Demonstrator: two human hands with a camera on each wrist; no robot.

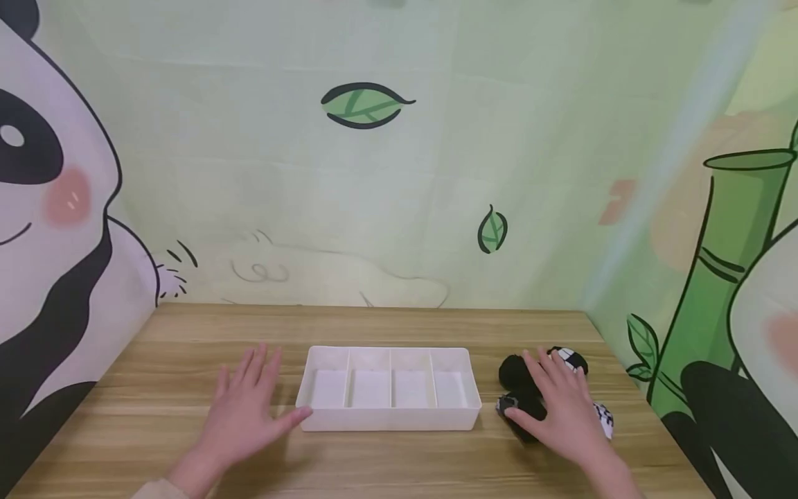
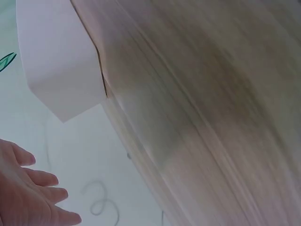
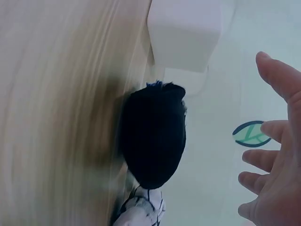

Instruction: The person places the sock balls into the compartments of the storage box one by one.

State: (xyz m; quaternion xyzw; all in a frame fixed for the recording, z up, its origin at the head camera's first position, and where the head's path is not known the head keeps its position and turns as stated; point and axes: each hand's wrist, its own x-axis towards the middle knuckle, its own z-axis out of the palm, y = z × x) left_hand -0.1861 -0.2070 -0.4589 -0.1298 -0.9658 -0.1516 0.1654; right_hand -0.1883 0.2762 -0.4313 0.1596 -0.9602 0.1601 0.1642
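Note:
A white box (image 1: 391, 419) with several compartments sits on the table, its compartments bare. My left hand (image 1: 243, 409) hovers at its left with fingers spread, the thumb overlapping the box's near left corner in the head view. To the right of the box lies a group of cloth bundles that look like rolled socks: a black one (image 1: 515, 374), a black-and-white one (image 1: 572, 357) and a white one with dark marks (image 1: 605, 419). My right hand (image 1: 564, 412) is over them, fingers spread, hiding part of the group. The right wrist view shows a black bundle (image 3: 153, 136) apart from the fingers.
The wooden table (image 1: 386, 464) ends at the back against a pale green cloth backdrop (image 1: 399, 208) printed with leaves, pandas and bamboo. The same backdrop closes in along both sides of the table.

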